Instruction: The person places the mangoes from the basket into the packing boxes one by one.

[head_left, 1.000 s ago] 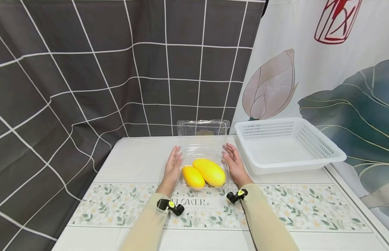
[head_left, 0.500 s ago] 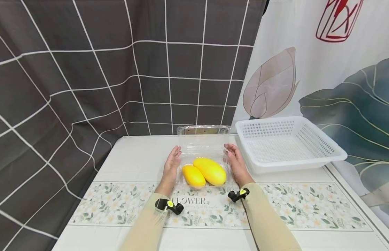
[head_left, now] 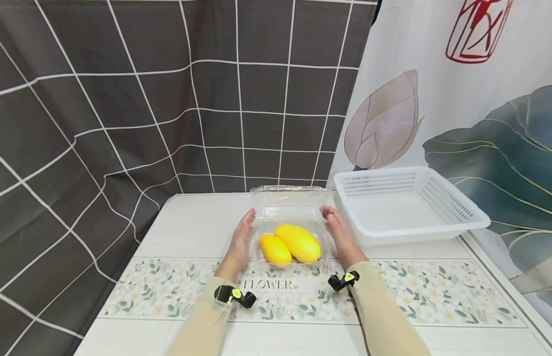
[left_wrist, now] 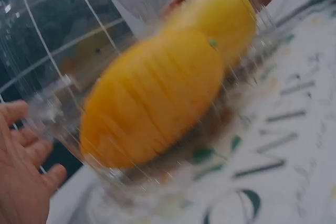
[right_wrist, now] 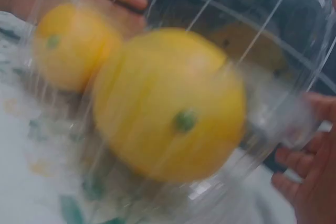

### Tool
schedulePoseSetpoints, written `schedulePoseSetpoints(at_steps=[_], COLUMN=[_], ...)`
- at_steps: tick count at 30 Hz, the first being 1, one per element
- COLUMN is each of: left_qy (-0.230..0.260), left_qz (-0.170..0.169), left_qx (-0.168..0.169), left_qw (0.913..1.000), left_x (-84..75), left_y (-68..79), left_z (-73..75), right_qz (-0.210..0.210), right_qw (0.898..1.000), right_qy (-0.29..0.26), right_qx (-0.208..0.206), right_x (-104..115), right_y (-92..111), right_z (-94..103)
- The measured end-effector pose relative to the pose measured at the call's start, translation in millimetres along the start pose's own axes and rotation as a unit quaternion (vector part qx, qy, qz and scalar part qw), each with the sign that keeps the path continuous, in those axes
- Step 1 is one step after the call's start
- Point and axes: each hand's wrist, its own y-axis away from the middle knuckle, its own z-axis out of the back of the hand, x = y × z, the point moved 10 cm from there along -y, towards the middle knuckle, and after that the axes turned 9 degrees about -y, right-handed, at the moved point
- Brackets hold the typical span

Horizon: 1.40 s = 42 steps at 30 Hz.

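Observation:
Two yellow mangoes lie side by side in a clear plastic clamshell box (head_left: 290, 199), whose lid stands raised at the back. The smaller mango (head_left: 276, 249) is on the left, the larger mango (head_left: 298, 242) on the right. My left hand (head_left: 240, 242) is held along the box's left side, fingers extended. Along the opposite side is my right hand (head_left: 341, 236), its fingers loosely bent near the hinge. Whether either hand touches the plastic cannot be told. Both wrist views are blurred, and neither shows anything gripped.
A white perforated plastic basket (head_left: 409, 205) stands at the back right, close to my right hand. A printed floral band (head_left: 169, 291) crosses the white table covering. Behind the table hangs a dark grid-patterned curtain (head_left: 262, 99).
The raised lid has leaned farther back, so its top edge sits lower. Both hands have drifted slightly outward from the box. The mangoes have stayed in place.

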Motion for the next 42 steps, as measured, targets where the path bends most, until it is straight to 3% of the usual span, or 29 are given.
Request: schedulePoseSetpoints(at_steps=[3, 8, 14, 18, 22, 29, 37, 42], left_qy=[-0.021, -0.031, -0.047, -0.071, -0.088, -0.088, -0.078, -0.084], left_qz=[0.047, 0.1, 0.171, 0.197, 0.209, 0.222, 0.189, 0.149], left_qx=[0.004, -0.001, 0.016, 0.038, 0.054, 0.081, 0.072, 0.052], left_qw=[0.9987, 0.9945, 0.9839, 0.9771, 0.9725, 0.9676, 0.9762, 0.9838], left_x=[6.2, 13.8, 0.1, -7.7, -10.6, -4.4, 6.1, 13.1], left_y=[-3.2, -7.5, 2.1, 7.5, 10.2, 13.7, 6.4, 0.0], left_z=[1.7, 6.1, 7.8, 2.5, -2.5, -8.4, -9.5, -10.0], right_qz=[-0.032, -0.105, -0.188, -0.197, -0.197, -0.251, -0.23, -0.206], right_qw=[0.999, 0.99, 0.971, 0.966, 0.966, 0.953, 0.961, 0.97], right_qy=[0.04, 0.096, 0.147, 0.167, 0.159, 0.157, 0.134, 0.116], right_qx=[0.001, 0.003, 0.004, 0.032, 0.057, 0.065, 0.08, 0.062], right_x=[8.5, 4.4, 8.2, 11.2, 12.6, 1.3, -8.9, -17.9], right_y=[-1.6, -4.4, 1.9, 3.6, 5.9, 14.1, 9.2, 5.8], right_z=[-0.1, 5.8, 7.2, -1.6, -9.4, -6.5, -10.2, -7.8])
